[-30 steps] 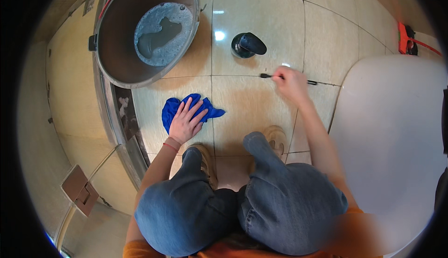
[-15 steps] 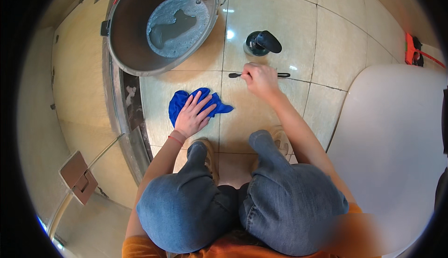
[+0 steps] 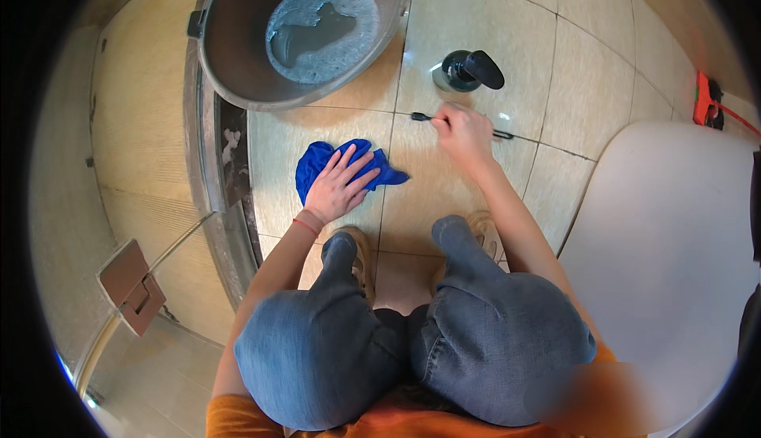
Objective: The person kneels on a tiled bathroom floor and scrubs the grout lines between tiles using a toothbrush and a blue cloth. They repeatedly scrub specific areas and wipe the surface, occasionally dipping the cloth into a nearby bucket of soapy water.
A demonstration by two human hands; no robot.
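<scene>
My left hand (image 3: 337, 188) lies with fingers spread on a crumpled blue cloth (image 3: 391, 174) on the tiled floor. In my right hand (image 3: 464, 133) is a thin black brush (image 3: 420, 117), held close to the floor along a tile joint. The brush's small head points left, and its looped handle end sticks out on the other side of the fist. Just beyond that hand stands a dark bottle (image 3: 456, 73) with a black pump top. The bristles are too small to make out.
A large grey-brown bucket (image 3: 218, 73) of sudsy water stands at the far left, next to a metal door track (image 3: 208, 153). A glass panel with a brown hinge (image 3: 131, 287) is on the left. A smooth white fixture (image 3: 658, 256) takes up the right side. Something red and black (image 3: 705, 101) leans behind it.
The whole view has shifted and turned a little, so the floor things sit farther right. The brush now slants in the picture. Both hands keep about the same places on the floor.
</scene>
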